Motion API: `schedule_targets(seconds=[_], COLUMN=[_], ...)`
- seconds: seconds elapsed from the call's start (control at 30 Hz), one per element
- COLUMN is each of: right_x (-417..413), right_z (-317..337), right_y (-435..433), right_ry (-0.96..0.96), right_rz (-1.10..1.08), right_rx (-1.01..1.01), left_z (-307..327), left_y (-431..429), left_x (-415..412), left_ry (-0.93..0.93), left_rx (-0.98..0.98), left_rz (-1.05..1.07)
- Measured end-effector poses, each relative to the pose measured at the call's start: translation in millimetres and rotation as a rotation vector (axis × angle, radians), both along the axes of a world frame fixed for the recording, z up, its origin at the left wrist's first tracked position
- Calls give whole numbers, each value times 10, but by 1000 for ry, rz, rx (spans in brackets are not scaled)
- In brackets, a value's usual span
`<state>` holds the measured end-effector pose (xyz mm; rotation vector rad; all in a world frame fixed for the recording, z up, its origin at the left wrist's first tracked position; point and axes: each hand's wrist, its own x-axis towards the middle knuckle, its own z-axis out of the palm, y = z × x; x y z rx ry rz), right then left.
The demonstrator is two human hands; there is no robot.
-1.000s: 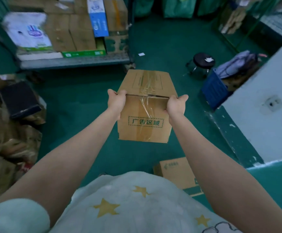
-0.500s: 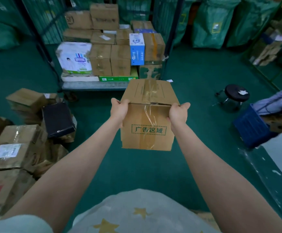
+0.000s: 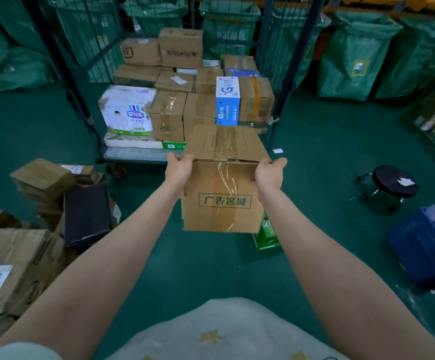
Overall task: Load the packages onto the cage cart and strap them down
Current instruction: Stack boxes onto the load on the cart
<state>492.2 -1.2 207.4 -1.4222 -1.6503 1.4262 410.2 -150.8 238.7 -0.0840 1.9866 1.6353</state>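
I hold a taped brown cardboard box [image 3: 224,193] with green printed characters out in front of me. My left hand [image 3: 178,171] grips its upper left edge and my right hand [image 3: 269,175] grips its upper right edge. Straight ahead stands the cage cart [image 3: 133,154], its wire mesh sides rising at left and right. Several packages are stacked on it, among them a white diaper pack [image 3: 128,110], a blue and white carton [image 3: 227,103] and brown cartons [image 3: 168,115]. The box hangs just short of the cart's front edge.
A heap of cardboard packages [image 3: 16,266] and a black parcel [image 3: 86,214] lie on the green floor at left. A black stool [image 3: 393,181] and a blue crate [image 3: 424,250] stand at right. A green carton [image 3: 267,235] sits on the floor under the box. Green sacks [image 3: 354,53] line the back.
The view has swung up and toward the cart, which now looms larger ahead. Both hands keep the same grip on the box.
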Motion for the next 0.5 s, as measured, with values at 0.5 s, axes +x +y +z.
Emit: schedule_targets(seconds=[0.5], right_x=[-1624], right_z=[316], right_y=[1472], right_ry=[-20], right_rz=[95], right_rx=[59], left_z=[212], left_y=[1439], left_x=[-1500], left_ry=[-45], left_rx=[71], left_rz=[98])
